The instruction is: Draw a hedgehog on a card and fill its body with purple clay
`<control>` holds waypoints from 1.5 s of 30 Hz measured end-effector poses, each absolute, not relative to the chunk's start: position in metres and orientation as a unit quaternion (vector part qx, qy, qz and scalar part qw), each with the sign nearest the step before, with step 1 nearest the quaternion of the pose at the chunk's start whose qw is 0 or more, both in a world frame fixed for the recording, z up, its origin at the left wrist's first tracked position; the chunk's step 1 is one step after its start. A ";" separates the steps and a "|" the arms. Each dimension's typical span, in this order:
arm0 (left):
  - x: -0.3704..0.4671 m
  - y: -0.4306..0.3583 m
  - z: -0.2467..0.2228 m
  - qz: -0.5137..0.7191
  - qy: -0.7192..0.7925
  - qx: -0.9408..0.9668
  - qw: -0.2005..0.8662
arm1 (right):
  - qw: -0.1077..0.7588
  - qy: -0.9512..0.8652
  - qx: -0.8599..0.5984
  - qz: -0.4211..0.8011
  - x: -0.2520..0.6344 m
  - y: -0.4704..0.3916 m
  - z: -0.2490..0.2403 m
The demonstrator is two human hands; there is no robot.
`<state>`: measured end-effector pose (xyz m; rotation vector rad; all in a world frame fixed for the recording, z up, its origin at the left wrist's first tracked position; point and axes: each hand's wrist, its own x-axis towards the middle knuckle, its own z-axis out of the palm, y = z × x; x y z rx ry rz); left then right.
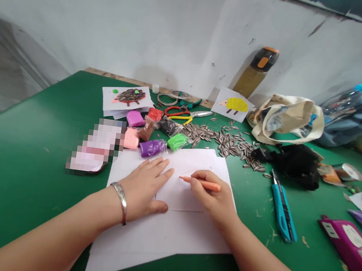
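Note:
Fingers spread, my left hand (145, 188) lies flat on white paper (184, 231) stacked in several sheets. My right hand (214, 197) grips an orange marker (206, 184), its tip at the upper sheet near a faint curved line. Just beyond the sheets lie packets of modelling clay: purple (152, 148), green (177, 141), peach (131, 138), pink (135, 118) and red (155, 114). Behind them is a loose spread of sunflower seeds (233, 144). A picture of a hedgehog covered in seeds (131, 96) rests at the back left; a yellow hedgehog drawing (235, 103) leans at the back.
Scissors (200, 114) and pliers (190, 103) lie at the back. A bottle (256, 72) stands against the wall. On the right are a cloth bag (286, 118), a black pouch (300, 164), a blue utility knife (282, 211) and a magenta device (348, 246). A phone (96, 146) lies left.

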<state>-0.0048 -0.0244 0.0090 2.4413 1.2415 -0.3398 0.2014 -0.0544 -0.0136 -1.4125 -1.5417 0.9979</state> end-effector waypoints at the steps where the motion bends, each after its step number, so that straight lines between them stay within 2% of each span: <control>1: -0.005 -0.024 0.009 -0.120 0.442 0.869 0.189 | 0.401 -0.610 -0.558 0.394 0.201 -0.054 -0.014; 31: -0.009 -0.024 0.003 -0.059 0.423 0.884 0.188 | 0.358 -0.688 -0.514 0.367 0.195 -0.059 -0.013; 41: -0.007 -0.025 0.007 -0.084 0.433 0.877 0.193 | 0.415 -0.653 -0.530 0.348 0.199 -0.061 -0.006; 45: -0.007 -0.025 0.005 -0.083 0.435 0.876 0.192 | 0.405 -0.652 -0.530 0.361 0.198 -0.060 -0.008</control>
